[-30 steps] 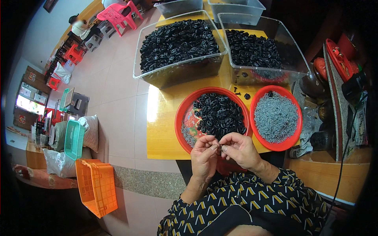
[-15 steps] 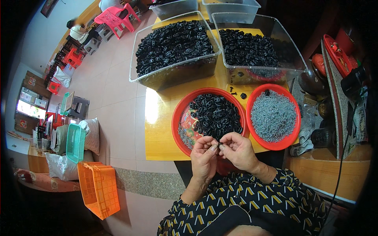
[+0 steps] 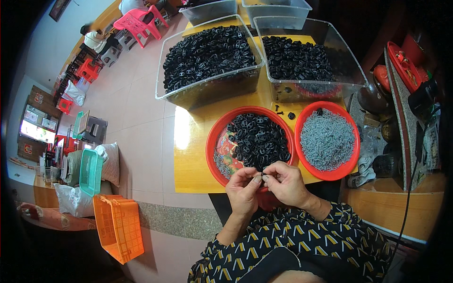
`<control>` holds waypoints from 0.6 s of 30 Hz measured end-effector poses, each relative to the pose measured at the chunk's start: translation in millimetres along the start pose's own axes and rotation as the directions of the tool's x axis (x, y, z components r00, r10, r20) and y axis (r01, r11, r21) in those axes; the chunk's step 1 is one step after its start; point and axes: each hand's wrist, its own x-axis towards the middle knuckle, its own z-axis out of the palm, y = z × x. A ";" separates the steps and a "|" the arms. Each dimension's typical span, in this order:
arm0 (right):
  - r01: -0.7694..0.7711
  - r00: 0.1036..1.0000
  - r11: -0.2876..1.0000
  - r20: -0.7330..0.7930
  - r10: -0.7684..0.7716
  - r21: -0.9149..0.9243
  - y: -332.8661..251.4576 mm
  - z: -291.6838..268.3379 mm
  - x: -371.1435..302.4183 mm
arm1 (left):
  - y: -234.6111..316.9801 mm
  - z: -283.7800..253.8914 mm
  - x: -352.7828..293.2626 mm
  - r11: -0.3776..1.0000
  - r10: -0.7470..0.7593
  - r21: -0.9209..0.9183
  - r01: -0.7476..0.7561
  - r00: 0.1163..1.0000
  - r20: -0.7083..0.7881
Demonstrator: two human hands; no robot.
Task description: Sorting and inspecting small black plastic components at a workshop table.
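My left hand and my right hand meet at the near rim of a red round tray. Thumbs and fingertips of both pinch a small black piece between them; most of it is covered by the fingers. In that tray lies a heap of black oval plastic pieces with holes, and a few silver screws rest along its left side. Just right stands a second red tray, full of silver screws, with a black bit on top at its far side.
Two clear bins of black pieces stand behind the trays on the yellow table. Loose black bits lie between. An orange crate and a green basket are at left; a cluttered shelf at right.
Both hands have barely shifted, the left slightly to the left. The fingertips still pinch the small black piece, turned a little. The trays and bins have not moved.
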 end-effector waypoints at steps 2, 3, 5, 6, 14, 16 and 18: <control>0.003 1.000 1.000 0.013 -0.003 0.004 -4.3 -1.1 2.1 | 0.9 1.2 1.0 0.998 0.043 0.040 -0.044 0.999 0.017; 0.004 1.000 1.000 0.025 -0.004 0.006 -6.9 -1.9 2.2 | 0.8 1.7 0.8 0.993 0.083 0.077 -0.086 0.996 0.036; -0.035 0.999 0.999 0.032 0.034 0.023 -9.3 -4.4 2.8 | -1.7 -0.1 1.4 0.992 0.066 0.106 -0.070 0.997 0.042; -0.071 0.997 0.997 0.044 0.070 0.042 -10.2 -5.1 2.8 | -2.3 -1.1 1.4 0.989 0.053 0.136 -0.059 0.998 0.045; -0.198 0.979 0.948 0.102 0.178 0.249 -2.0 -13.8 3.4 | 14.0 0.3 5.9 0.985 -0.002 0.171 -0.015 0.995 0.096; -0.201 0.980 0.937 0.075 0.187 0.286 -1.1 -19.9 4.8 | 30.9 -8.4 20.0 0.904 0.107 0.410 -0.117 0.993 0.048; -0.214 0.977 0.934 0.080 0.200 0.287 0.9 -26.0 6.2 | 42.6 -18.5 37.4 0.712 0.223 0.673 -0.202 0.973 0.057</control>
